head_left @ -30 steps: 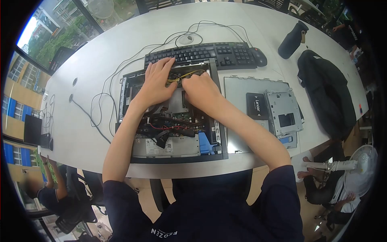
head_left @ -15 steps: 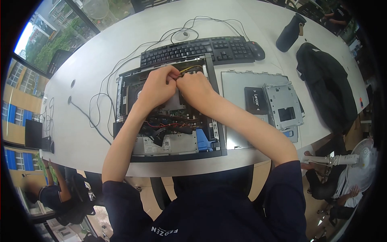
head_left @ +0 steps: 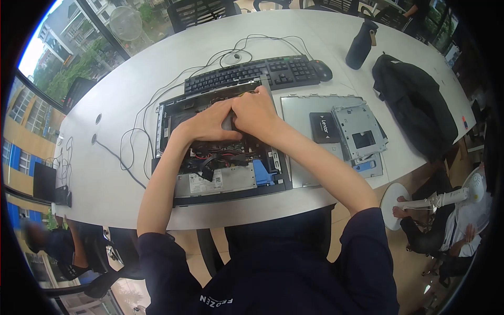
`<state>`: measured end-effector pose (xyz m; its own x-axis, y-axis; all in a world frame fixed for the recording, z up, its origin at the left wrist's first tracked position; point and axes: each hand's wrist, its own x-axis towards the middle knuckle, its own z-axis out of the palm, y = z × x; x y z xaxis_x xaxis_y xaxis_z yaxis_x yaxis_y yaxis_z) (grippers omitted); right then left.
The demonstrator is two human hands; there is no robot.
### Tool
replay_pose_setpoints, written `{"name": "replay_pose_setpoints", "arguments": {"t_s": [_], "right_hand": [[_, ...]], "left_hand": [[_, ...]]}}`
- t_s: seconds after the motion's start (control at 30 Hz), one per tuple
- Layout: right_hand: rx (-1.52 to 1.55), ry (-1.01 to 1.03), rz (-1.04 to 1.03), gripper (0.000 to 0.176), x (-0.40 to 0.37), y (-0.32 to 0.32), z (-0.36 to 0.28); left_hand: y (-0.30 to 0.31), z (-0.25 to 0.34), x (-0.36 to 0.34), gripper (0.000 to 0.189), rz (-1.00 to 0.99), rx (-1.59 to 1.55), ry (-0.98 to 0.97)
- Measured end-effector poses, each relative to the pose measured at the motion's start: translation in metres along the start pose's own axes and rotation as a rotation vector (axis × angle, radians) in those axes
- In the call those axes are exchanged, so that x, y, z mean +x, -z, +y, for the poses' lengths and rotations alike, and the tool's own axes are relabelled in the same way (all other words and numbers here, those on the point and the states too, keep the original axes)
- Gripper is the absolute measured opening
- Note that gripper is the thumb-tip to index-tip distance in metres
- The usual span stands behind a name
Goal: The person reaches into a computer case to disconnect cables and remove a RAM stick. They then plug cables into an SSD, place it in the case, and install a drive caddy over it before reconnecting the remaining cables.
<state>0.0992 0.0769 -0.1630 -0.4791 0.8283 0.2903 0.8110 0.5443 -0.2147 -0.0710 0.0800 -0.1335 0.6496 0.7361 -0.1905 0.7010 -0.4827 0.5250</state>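
An opened desktop computer case lies flat in front of me, with its circuit board and bundled cables exposed. Both of my hands are inside its far right part. My left hand stretches its fingers toward the right hand, thumb spread apart from them; the fingertips are partly hidden. Against it, my right hand is closed, with fingers curled down near the case's far edge. Whatever the right fingers grip is hidden. Nearer to me, a metal box with a white label and a blue plastic piece sit in the case.
Behind the case lie a keyboard and mouse. To the right, a metal side panel carries a Lexar drive and a metal bracket. Farther right are a dark bottle and black cloth. A person sits beside a fan.
My left thumb has moved away from its pinch and now points right, toward me. The right hand stays curled at the far right. The camera view has shifted slightly.
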Motion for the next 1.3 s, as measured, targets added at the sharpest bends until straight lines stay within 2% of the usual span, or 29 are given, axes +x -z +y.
{"name": "replay_pose_setpoints", "arguments": {"t_s": [0.13, 0.2, 0.43, 0.5, 0.57, 0.63, 0.67, 0.87, 0.97, 1.03, 1.07, 1.13, 1.17, 1.23, 1.3], "right_hand": [[0.016, 0.004, -0.012, 0.015, -0.009, -0.002, 0.008], [-0.021, 0.064, -0.149, 0.023, -0.018, 0.005, 0.009], [-0.11, 0.124, -0.095, 0.038, -0.017, -0.001, 0.014], [-0.06, 0.097, -0.256, 0.038, -0.015, 0.005, 0.012], [-0.105, 0.091, -0.258, 0.043, -0.013, 0.009, 0.011], [-0.155, 0.046, -0.486, 0.05, -0.013, 0.02, 0.003], [-0.168, 0.058, -0.466, 0.055, -0.011, 0.015, 0.006], [-0.113, 0.014, -0.464, 0.054, -0.012, 0.015, -0.001], [-0.15, 0.013, -0.435, 0.053, -0.009, 0.009, 0.002], [-0.161, 0.009, -0.439, 0.052, -0.01, 0.01, -0.001], [-0.174, -0.006, -0.442, 0.05, -0.008, 0.012, 0.0], [-0.195, -0.016, -0.452, 0.048, -0.008, 0.017, -0.003], [-0.207, -0.027, -0.444, 0.047, -0.007, 0.02, -0.005], [-0.215, -0.039, -0.435, 0.045, -0.009, 0.015, -0.003], [-0.218, -0.008, -0.379, 0.045, -0.01, 0.009, 0.0]], "left_hand": [[-0.014, -0.01, 0.005, 0.096, 0.031, 0.133, -0.023], [-0.018, -0.016, 0.005, 0.096, 0.046, 0.176, -0.024], [-0.021, -0.028, 0.013, 0.098, 0.009, 0.21, -0.053], [-0.02, -0.033, 0.013, 0.101, -0.004, 0.195, -0.091], [-0.018, -0.027, 0.013, 0.102, -0.032, 0.234, -0.08], [-0.02, -0.028, 0.013, 0.103, -0.042, 0.272, -0.107], [-0.02, -0.027, 0.013, 0.104, -0.041, 0.277, -0.082], [-0.024, -0.033, 0.016, 0.101, 0.009, 0.43, -0.139], [-0.018, -0.032, 0.018, 0.095, -0.036, 0.3, -0.158], [-0.021, -0.04, 0.023, 0.106, -0.069, 0.469, -0.124], [-0.021, -0.045, 0.026, 0.106, -0.058, 0.469, -0.126], [-0.025, -0.045, 0.026, 0.089, -0.014, 0.512, -0.111], [-0.024, -0.045, 0.027, 0.089, -0.007, 0.513, -0.114], [-0.026, -0.047, 0.029, 0.106, -0.079, 0.558, -0.09], [-0.026, -0.051, 0.029, 0.106, -0.042, 0.539, -0.104]]}}
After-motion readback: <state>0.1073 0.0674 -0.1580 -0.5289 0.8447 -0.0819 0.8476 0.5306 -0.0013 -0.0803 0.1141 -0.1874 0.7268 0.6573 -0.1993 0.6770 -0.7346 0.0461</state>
